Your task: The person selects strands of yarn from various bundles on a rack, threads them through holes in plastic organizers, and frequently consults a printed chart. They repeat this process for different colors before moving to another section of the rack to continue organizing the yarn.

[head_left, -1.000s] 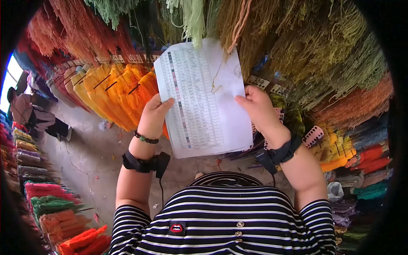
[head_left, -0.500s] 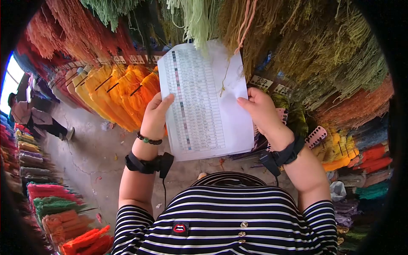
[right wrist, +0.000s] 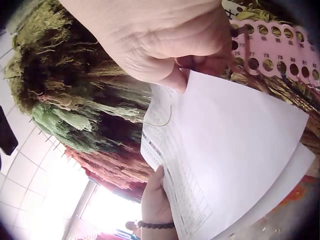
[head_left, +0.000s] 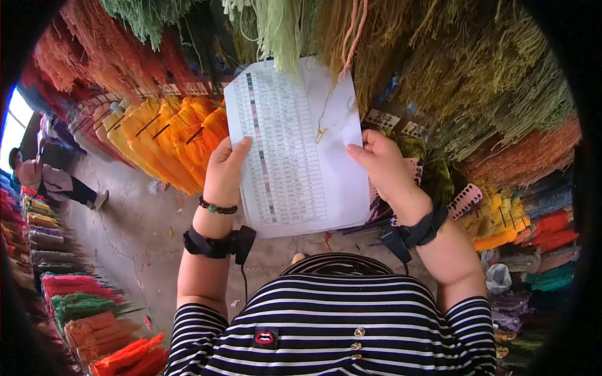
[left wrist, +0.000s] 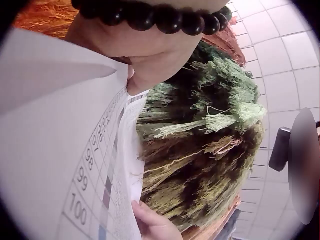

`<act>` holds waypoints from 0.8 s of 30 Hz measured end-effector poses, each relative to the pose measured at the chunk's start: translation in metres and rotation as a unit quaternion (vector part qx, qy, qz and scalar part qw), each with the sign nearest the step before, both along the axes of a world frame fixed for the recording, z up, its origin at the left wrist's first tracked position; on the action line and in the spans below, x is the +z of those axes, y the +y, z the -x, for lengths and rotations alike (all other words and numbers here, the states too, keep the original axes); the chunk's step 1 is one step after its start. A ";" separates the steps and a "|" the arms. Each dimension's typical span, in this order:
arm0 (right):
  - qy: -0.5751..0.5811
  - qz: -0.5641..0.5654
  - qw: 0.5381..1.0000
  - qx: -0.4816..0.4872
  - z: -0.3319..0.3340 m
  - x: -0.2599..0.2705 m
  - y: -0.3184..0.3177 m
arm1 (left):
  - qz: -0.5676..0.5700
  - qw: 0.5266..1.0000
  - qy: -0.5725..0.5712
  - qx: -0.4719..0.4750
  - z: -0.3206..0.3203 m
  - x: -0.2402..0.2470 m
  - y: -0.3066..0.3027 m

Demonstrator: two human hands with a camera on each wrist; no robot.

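Observation:
A thin stack of paper sheets (head_left: 338,182) is held up in front of the body, its top sheet printed with a numbered table and a column of small colour swatches. My left hand (head_left: 224,166) pinches the left edge, thumb on the printed face. On the opposite edge, my right hand (head_left: 389,166) pinches the sheets with its thumb on top; the fingers beneath are hidden. An olive strand (head_left: 322,128) lies over the upper part of the page. Behind the right hand shows a pink card (right wrist: 272,47) with numbered holes; I cannot tell whether the hidden fingers touch it.
Pale green yarn (head_left: 282,37) and olive yarn (head_left: 451,81) hang over the page's top edge. Orange yarn hanks (head_left: 182,128) hang at left, above a concrete floor (head_left: 128,232). A person (head_left: 53,178) stands farther left, beside more stacked yarn (head_left: 81,310).
The sheets and both hands shift slightly right, then the sheets shift back left in view. Both hands keep their grip. The person at far left has shifted a little.

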State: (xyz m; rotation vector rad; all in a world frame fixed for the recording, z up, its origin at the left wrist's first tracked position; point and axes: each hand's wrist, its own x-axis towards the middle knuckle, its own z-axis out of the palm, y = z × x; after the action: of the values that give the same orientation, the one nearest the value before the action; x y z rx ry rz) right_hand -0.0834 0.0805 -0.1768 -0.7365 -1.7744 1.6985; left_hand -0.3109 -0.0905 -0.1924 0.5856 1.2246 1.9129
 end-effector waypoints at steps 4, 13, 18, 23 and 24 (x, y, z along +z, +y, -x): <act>-0.005 -0.030 1.000 -0.001 -0.001 -0.004 0.001 | 0.001 1.000 0.014 -0.010 0.001 0.000 0.001; -0.001 -0.018 1.000 -0.008 0.001 -0.005 0.000 | -0.010 0.999 0.050 -0.019 0.003 -0.005 0.003; -0.008 -0.012 1.000 -0.009 0.001 -0.007 0.000 | 0.011 0.997 0.079 -0.008 0.002 -0.005 0.005; -0.007 -0.032 0.999 -0.020 0.000 -0.010 0.003 | 0.011 0.997 0.082 -0.007 0.002 -0.002 0.005; -0.007 -0.032 0.999 -0.021 -0.001 -0.010 0.003 | 0.012 0.997 0.080 -0.009 0.003 -0.002 0.005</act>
State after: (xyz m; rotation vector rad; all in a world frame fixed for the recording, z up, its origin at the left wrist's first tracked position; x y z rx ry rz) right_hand -0.0829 0.0838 -0.1865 -0.7526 -1.8023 1.6053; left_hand -0.3135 -0.0857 -0.1945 0.7461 1.3348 1.8628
